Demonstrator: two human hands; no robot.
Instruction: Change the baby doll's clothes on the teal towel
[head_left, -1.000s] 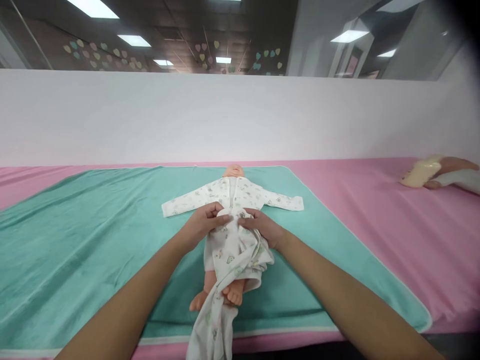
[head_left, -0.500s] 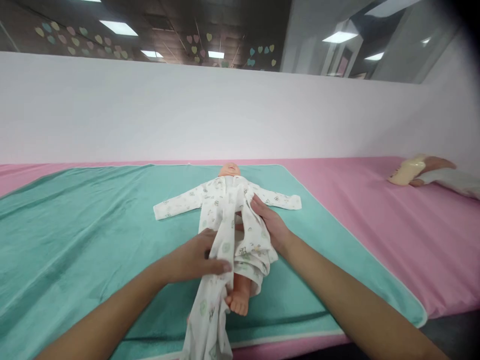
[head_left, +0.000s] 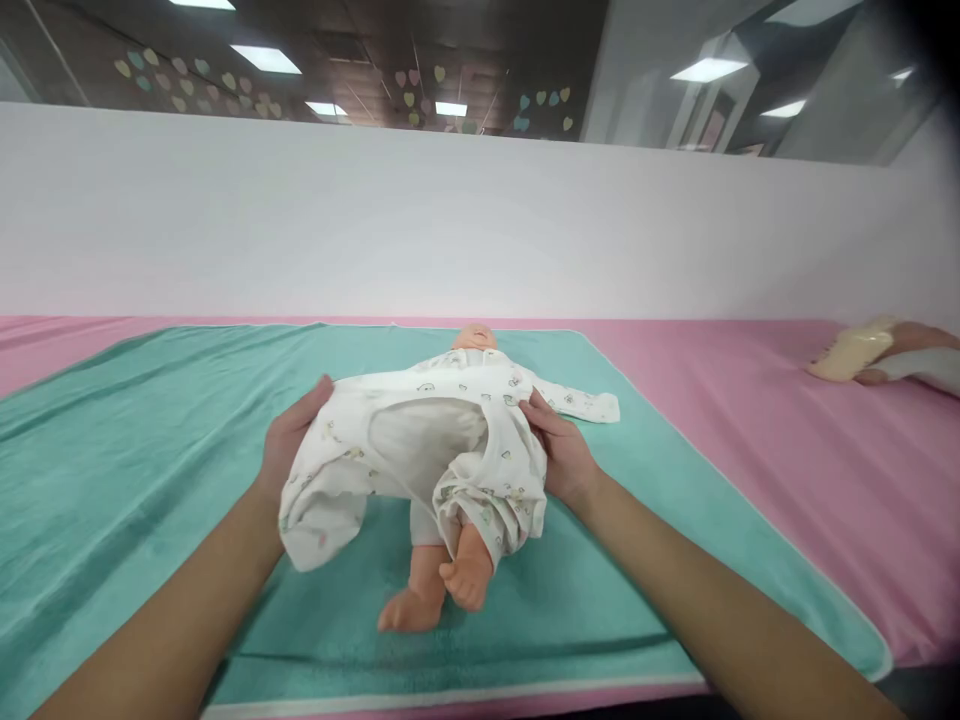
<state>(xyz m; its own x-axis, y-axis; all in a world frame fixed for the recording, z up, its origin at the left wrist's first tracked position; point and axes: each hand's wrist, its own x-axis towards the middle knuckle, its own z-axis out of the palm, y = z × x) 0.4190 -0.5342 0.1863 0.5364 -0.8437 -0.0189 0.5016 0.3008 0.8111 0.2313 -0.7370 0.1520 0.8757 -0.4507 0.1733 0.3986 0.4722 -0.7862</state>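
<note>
A baby doll (head_left: 421,590) lies on its back, head toward the wall and bare feet toward me. It wears a white printed top, one sleeve (head_left: 589,405) stretched out to the right. White printed baby pants (head_left: 401,390) are spread wide across its middle. My left hand (head_left: 295,432) grips the waistband's left end, fingers behind the cloth. At the right side of the waistband, my right hand (head_left: 561,447) pinches the cloth with the thumb on top. The doll's right-hand foot pokes out of a bunched pant leg (head_left: 491,500); the other leg hangs outside, below the open waist.
A teal blanket (head_left: 135,480) with a white edge covers much of the pink mat (head_left: 750,420). On the far right lies another doll (head_left: 915,340), partly visible, with a pale yellow object (head_left: 855,350) against it. Behind stands a low white wall (head_left: 375,220) with glass above.
My left hand has moved left and pulled the pants' waist wide open. The loose pant leg has swung left, uncovering the doll's other leg. My right hand keeps its hold.
</note>
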